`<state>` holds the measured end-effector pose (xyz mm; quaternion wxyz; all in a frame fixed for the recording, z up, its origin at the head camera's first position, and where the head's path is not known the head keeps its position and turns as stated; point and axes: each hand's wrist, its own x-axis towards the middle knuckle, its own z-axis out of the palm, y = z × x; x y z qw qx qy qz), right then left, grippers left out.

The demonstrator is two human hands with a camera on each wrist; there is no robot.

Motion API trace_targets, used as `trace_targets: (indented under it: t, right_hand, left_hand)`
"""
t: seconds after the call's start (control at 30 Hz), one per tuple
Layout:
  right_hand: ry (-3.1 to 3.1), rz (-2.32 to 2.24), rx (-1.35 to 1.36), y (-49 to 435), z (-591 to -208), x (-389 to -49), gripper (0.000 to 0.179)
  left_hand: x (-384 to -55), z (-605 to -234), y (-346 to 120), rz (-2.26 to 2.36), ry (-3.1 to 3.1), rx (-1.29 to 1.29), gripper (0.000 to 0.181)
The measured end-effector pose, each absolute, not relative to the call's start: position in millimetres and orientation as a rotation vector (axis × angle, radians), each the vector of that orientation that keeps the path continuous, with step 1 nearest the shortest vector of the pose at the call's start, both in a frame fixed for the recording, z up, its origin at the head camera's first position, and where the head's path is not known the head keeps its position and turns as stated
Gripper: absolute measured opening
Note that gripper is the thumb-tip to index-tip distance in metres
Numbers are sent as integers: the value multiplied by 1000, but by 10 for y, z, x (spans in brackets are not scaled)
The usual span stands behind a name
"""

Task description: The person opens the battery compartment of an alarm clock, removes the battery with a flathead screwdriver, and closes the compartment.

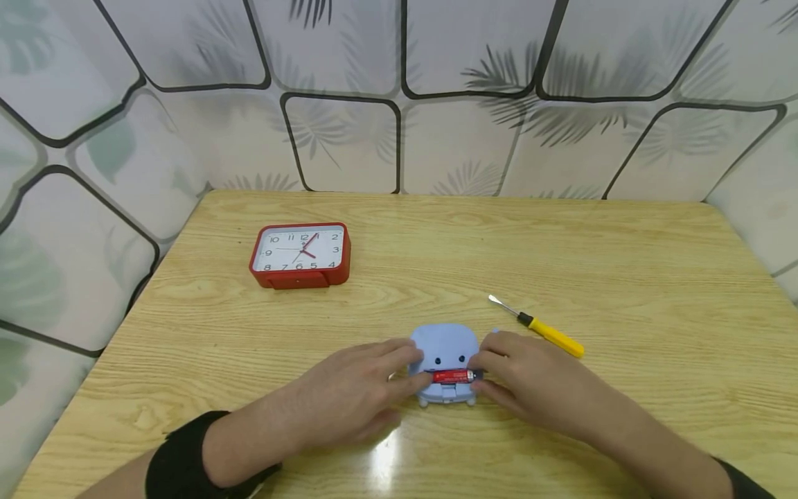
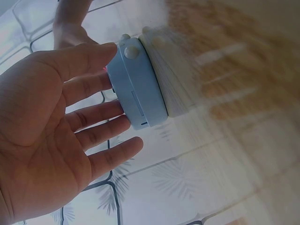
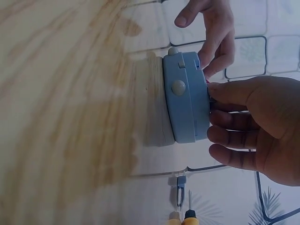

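A light-blue case (image 1: 445, 341) with small round feet lies on the table, its battery slot facing up. Across the slot sits a red battery (image 1: 451, 376). My left hand (image 1: 368, 384) rests its fairly straight fingers on the case's left side, one fingertip at the battery's left end. On the other side, my right hand (image 1: 536, 381) pinches the battery's dark right end between thumb and fingers. In the left wrist view the case (image 2: 143, 86) shows its side edge. The right wrist view shows the right thumb and fingertips close together at the case's upper face.
A yellow-handled screwdriver (image 1: 551, 334) lies just beyond the right hand. Beside it is a small blue piece (image 3: 181, 180), mostly hidden by that hand in the head view. A red clock (image 1: 302, 255) lies at the back left of the wooden table (image 1: 623, 270).
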<state>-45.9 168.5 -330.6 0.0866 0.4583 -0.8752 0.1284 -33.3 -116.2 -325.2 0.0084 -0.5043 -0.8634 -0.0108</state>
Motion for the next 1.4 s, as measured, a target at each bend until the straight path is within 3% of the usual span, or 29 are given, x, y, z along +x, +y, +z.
trace_targets:
  t: [0.5,0.73,1.4]
  right_hand:
    - [-2478,442,1400,1689,-3307,-468,13]
    - [-2393,485,1385,1696,-3282,-478,31]
    - [-2320,490,1169,1843,-3092,-592,39]
  left_hand:
    - [-322,-3253,-1167,-25,-2703,-1568,55]
    - [-322,-3255,-1166,-24,-2704,-1572,56]
    - [-322,-3262,-1165,8,-2678,-1570,60]
